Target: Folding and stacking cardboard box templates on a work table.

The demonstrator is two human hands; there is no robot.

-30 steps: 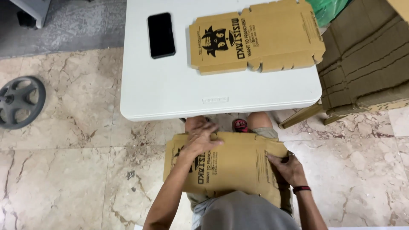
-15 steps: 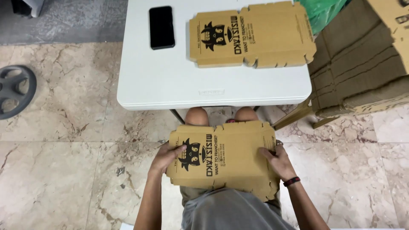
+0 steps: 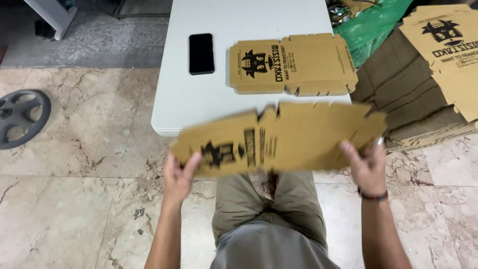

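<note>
Both hands grip one flat cardboard box blank (image 3: 281,137), my left hand (image 3: 180,174) pinching its lower left corner and my right hand (image 3: 366,162) clamped on its lower right edge, fingers closed on the card at each end. I hold it in the air over my knees, just in front of the near edge of the white table (image 3: 199,107), tilted so that the right end sits higher; it shows blurred, so I cannot make out its creases. As I judge it, handling a sheet this wide and thin goes best with the grips kept far apart at the ends, thumbs on top, and the pull even, so the card stays flat and does not buckle at its slots. By count: one blank in my hands; one more blank (image 3: 294,65) lying flat near the far right corner of the table; one black phone (image 3: 201,53) to its left; one stack of blanks (image 3: 423,74) on the floor off the table's right edge, its number uncountable; one grey wheel-shaped disc (image 3: 20,117) on the floor at the left.
</note>
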